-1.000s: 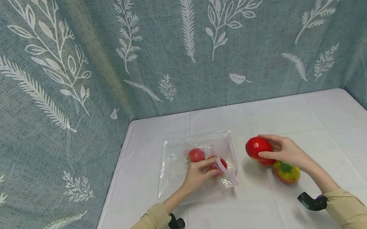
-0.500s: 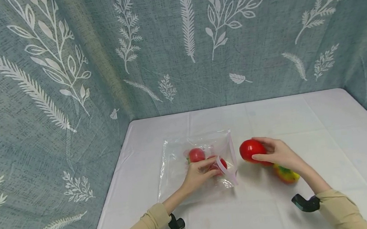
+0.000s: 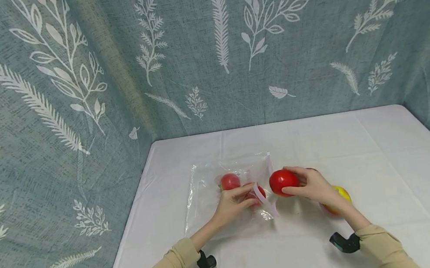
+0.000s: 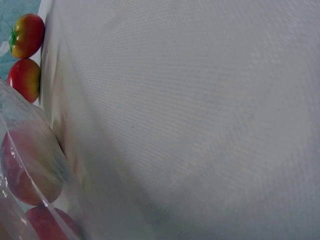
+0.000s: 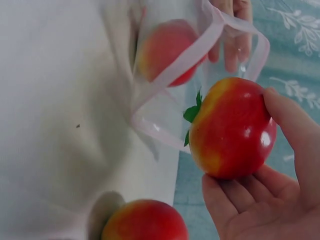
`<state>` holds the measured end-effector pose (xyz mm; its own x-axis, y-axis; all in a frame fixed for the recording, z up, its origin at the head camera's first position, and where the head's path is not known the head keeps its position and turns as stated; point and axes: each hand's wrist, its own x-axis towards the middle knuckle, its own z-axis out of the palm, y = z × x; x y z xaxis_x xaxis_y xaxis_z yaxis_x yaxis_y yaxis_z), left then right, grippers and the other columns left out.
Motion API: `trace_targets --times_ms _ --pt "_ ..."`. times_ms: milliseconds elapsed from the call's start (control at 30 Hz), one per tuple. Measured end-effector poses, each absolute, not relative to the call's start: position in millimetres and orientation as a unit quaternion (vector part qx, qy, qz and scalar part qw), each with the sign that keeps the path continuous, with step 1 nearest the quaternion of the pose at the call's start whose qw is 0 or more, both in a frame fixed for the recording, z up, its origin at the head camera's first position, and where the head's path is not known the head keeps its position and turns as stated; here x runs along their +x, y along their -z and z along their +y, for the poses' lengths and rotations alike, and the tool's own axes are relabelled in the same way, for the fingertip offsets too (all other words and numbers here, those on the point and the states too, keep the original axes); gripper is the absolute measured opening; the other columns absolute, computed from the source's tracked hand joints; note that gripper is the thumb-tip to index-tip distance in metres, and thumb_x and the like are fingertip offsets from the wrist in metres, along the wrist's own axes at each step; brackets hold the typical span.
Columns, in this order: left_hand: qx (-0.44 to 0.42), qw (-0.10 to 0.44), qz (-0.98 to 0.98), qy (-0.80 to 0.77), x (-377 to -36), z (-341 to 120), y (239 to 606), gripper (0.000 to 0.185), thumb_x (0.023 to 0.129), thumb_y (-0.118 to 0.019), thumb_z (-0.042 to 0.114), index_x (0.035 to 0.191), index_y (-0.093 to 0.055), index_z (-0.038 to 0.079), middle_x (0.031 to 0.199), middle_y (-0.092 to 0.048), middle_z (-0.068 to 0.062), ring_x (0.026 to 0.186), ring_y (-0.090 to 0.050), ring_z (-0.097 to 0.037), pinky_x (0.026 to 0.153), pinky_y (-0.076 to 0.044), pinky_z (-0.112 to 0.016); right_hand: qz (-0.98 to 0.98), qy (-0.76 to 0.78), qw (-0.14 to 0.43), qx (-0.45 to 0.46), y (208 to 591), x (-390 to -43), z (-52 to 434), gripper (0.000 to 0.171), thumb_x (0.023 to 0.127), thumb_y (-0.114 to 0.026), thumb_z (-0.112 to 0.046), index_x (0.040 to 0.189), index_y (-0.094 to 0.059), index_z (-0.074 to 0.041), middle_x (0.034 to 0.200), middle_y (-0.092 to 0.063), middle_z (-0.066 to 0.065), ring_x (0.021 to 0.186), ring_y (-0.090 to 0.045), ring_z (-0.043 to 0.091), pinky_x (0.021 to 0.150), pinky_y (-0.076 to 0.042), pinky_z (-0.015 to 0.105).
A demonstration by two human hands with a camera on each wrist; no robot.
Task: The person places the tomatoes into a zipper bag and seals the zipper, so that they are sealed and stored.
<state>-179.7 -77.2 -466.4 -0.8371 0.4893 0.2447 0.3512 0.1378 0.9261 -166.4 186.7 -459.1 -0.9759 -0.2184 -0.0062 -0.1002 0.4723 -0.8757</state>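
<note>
My right hand (image 3: 313, 187) grips a red tomato (image 3: 284, 182) just right of the bag's mouth. In the right wrist view that tomato (image 5: 232, 130) shows a yellow side and green leaves, with the thumb and fingers on opposite sides. A clear zip bag (image 3: 206, 196) lies flat, its pink-edged mouth facing right. My left hand (image 3: 232, 204) pinches the edge of that mouth and keeps it spread. Inside the bag are one tomato (image 3: 230, 181) near the middle and another tomato (image 5: 170, 52) close to the mouth, partly behind the left fingers in the head view.
A yellow-red tomato (image 3: 341, 199) rests on the white tabletop (image 3: 358, 145), partly under the right wrist. Behind the right hand, only the top of another tomato (image 3: 312, 169) shows. A blue-green leaf-patterned curtain (image 3: 199, 57) stands behind the table.
My right hand has carried the tomato leftward, up to the bag's mouth, passing away from the tomatoes on the table. The left hand and the bag have stayed in place.
</note>
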Motion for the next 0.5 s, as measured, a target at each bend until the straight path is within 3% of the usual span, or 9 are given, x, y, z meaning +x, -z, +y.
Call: trace_targets --times_ms 300,500 --pt "0.290 0.066 0.751 -0.589 -180.9 -78.7 467.6 0.042 0.078 -0.072 -0.002 0.119 -0.062 -0.007 0.118 -0.065 -0.023 0.103 -0.066 -0.028 0.091 -0.052 -0.028 0.862 0.497 0.072 -0.066 463.9 -167.2 175.6 0.070 0.080 -0.075 -0.035 0.138 -0.047 -0.007 0.134 -0.055 0.017 0.118 -0.055 0.037 0.086 -0.056 0.041" --pt "0.292 0.074 0.753 -0.586 -180.2 -79.8 466.0 0.044 0.078 -0.072 -0.001 0.120 -0.061 -0.007 0.120 -0.064 -0.022 0.105 -0.065 -0.025 0.093 -0.051 -0.029 0.874 0.476 0.047 -0.083 468.9 -167.8 169.5 0.066 0.081 -0.074 -0.031 0.135 -0.050 -0.004 0.131 -0.057 0.020 0.115 -0.057 0.038 0.083 -0.057 0.041"
